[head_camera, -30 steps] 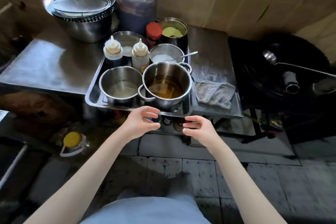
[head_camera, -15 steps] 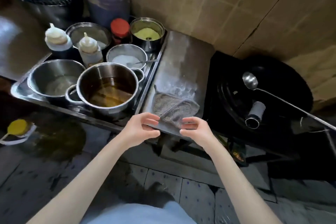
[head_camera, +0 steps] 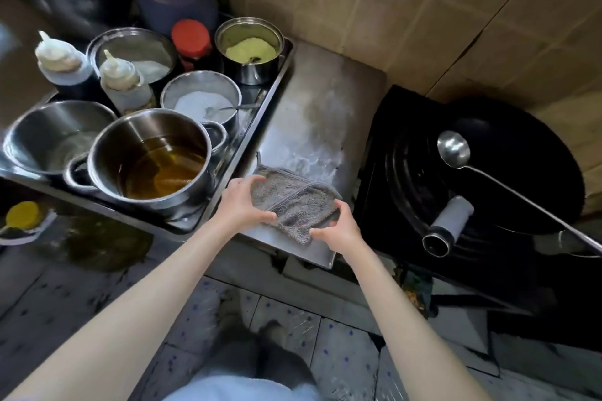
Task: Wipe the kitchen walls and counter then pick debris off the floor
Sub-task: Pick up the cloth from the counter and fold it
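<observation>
Two bare hands are seen from above at a steel counter (head_camera: 312,114) set against a tiled wall (head_camera: 374,3). At the right, just beside the counter, a black stove (head_camera: 407,172) is occupied by a wok (head_camera: 521,156) with a ladle (head_camera: 456,148) laid across it. At the left, a tray (head_camera: 277,81) is crowded with a pot (head_camera: 153,159) of oil, bowls and squeeze bottles, so only a narrow bare strip of counter is left between tray and stove. A grey cloth (head_camera: 293,205) is lying folded near the front edge of that strip. Its left side is held by the left hand (head_camera: 242,202), fingers curled over it; its right side is pinched by the right hand (head_camera: 338,226).

Wet-looking streaks are visible on the counter behind the cloth, so some wiping appears to be done, though how much cannot be told. The wall and the floor (head_camera: 293,329) seem to be left. Room for sweeping is open mainly toward the wall; sideways, the tray rim and the stove edge are met almost at once.
</observation>
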The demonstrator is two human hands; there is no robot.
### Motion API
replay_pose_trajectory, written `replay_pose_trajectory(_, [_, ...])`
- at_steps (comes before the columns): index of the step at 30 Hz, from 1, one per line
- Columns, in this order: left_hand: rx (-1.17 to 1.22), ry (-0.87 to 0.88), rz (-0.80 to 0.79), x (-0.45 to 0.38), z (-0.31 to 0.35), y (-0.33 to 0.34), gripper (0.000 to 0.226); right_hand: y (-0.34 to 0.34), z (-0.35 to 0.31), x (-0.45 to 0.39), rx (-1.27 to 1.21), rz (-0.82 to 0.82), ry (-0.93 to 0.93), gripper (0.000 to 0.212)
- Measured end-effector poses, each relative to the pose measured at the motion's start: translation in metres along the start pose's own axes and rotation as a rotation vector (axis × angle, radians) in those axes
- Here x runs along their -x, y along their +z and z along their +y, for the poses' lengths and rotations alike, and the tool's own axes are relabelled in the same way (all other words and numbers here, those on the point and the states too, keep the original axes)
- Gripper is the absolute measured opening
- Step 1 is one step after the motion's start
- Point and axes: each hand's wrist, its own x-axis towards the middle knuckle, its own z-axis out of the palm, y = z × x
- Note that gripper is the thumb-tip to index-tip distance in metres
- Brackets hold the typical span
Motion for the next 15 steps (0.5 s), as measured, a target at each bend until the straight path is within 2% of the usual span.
replay_pose_trajectory(3, [-0.01,-0.077,-0.058,-0.009,-0.009,0.007,0.102,0.007,-0.001,-0.01,0.031,-0.076,0.047,0.108])
replay_pose_trajectory(6, [-0.006,-0.091,-0.065,-0.014,-0.01,0.011,0.104,0.01,-0.006,-0.019,0.011,-0.068,0.042,0.109])
replay_pose_trajectory(11, [0.103,-0.087,-0.109,-0.019,-0.009,0.008,0.099,0.02,-0.011,-0.027,-0.063,0.007,-0.007,0.096])
replay_pose_trajectory(15, [0.057,-0.03,-0.21,-0.019,-0.01,0.003,0.088,0.024,-0.015,-0.03,-0.071,0.084,-0.016,0.084])
